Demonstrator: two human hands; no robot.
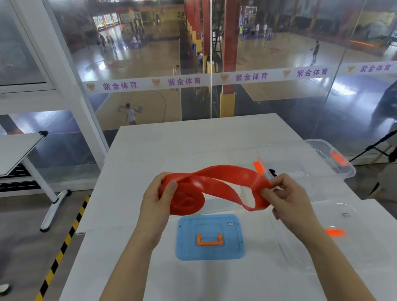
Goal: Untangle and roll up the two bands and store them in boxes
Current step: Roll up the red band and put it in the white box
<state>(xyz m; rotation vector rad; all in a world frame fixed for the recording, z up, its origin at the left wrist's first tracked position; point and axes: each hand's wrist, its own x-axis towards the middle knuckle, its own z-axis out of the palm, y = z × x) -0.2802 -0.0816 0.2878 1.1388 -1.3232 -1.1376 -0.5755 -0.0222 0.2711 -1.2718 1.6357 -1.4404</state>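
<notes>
Red band point(221, 176) mid-frame above table point(191, 141): left hand point(158, 206) grips rolled end, right hand point(286, 195) pinches loose twisted end. Blue lid point(207, 237) below.

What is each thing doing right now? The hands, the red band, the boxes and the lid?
Left hand: gripping the rolled end of the band.
Right hand: pinching the loose end.
Red band: partly rolled, twisted, held above the table.
Blue lid: lying flat.
Far clear box: open.
Near clear box: open.
</notes>
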